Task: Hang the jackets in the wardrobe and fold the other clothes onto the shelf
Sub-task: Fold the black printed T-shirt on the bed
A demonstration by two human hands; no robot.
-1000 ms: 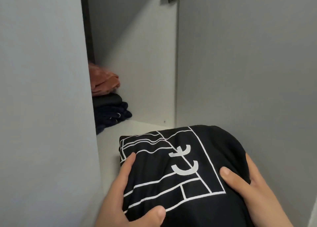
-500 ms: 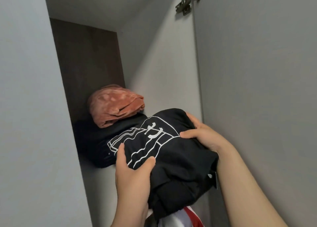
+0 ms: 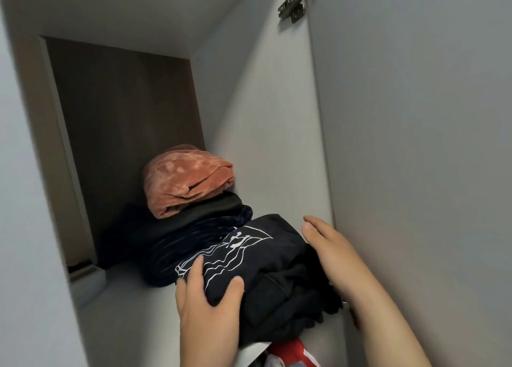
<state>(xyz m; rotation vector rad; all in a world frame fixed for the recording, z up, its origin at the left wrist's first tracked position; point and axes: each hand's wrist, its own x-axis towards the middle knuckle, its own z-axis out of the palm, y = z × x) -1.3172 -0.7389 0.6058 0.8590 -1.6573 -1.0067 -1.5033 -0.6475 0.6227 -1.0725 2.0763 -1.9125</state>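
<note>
black tee (image 3: 249,258) now down on shelf (image 3: 133,297) w/ right hand (image 3: 332,253) off it, fingers straight.

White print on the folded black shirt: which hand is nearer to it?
Left. The left hand lies on the black shirt, its fingers touching the near edge of the print. The right hand is at the shirt's right side, off the print.

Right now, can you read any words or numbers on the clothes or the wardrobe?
No words or numbers can be read.
On the black folded top: a white line drawing with curvy marks, too crumpled to read.
On the metal hinge: any stamping is too small to tell.
On the red and white cloth: no text shows.
</note>
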